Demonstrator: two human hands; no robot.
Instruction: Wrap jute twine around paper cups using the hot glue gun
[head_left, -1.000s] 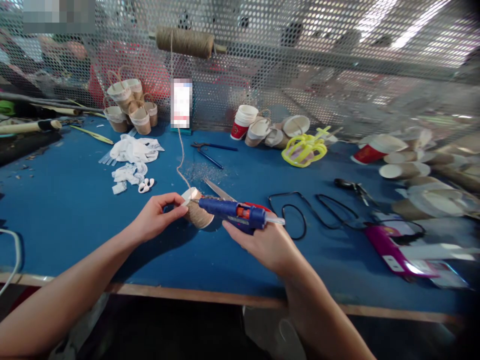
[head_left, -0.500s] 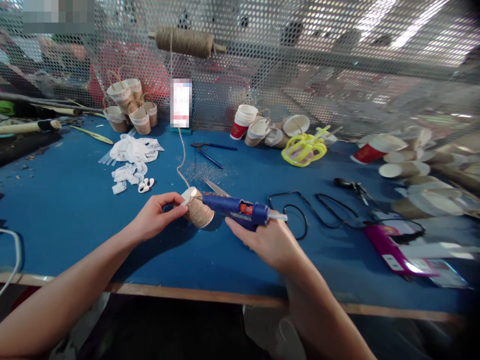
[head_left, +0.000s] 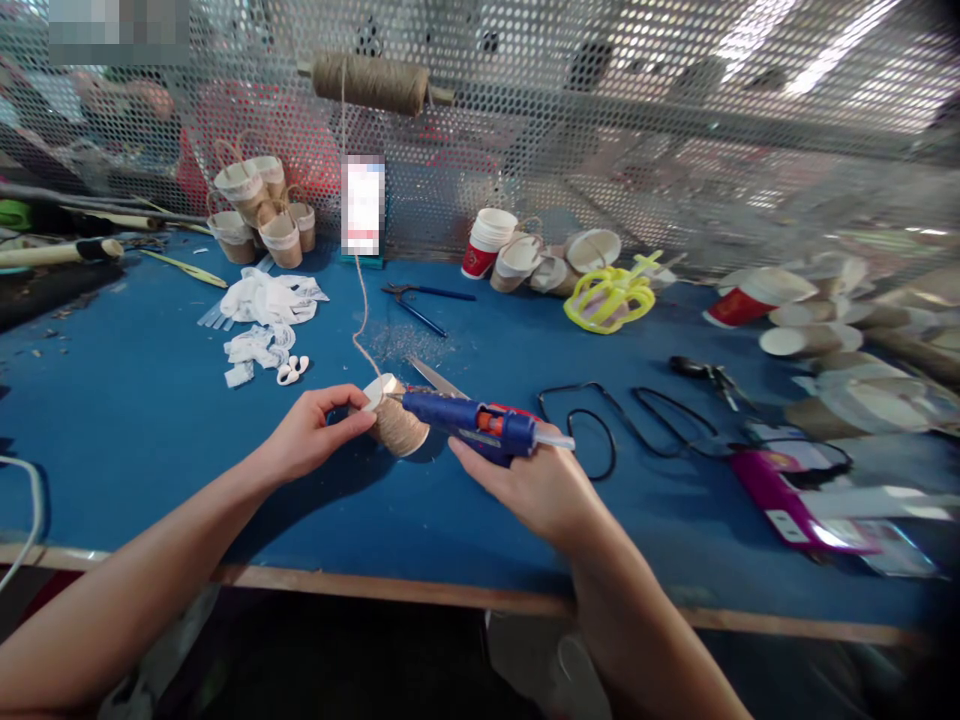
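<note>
My left hand (head_left: 322, 430) pinches the white rim of a small paper cup (head_left: 401, 425) wrapped in brown twine, which lies tilted just above or on the blue table. In my right hand (head_left: 532, 480) is a blue glue gun (head_left: 472, 418), its nozzle touching or very near the cup's side by the rim. A clear glue stick (head_left: 555, 440) pokes out of the gun's back end. Twine (head_left: 364, 300) runs from the cup up to a large spool (head_left: 371, 84). Partly hidden behind the gun lie scissors (head_left: 435, 377).
Blue-handled pliers (head_left: 424, 300) and white lace trim (head_left: 274, 296) lie beyond my hands. Twine-wrapped cups (head_left: 279, 240) stand back left, by a phone (head_left: 363, 208). Paper cups (head_left: 489, 240) and a yellow woven piece (head_left: 609, 300) are at the back. A black cord (head_left: 592, 388) lies right.
The glue gun has shifted very slightly to the left along the cup. My left hand and the cup stay nearly still.
</note>
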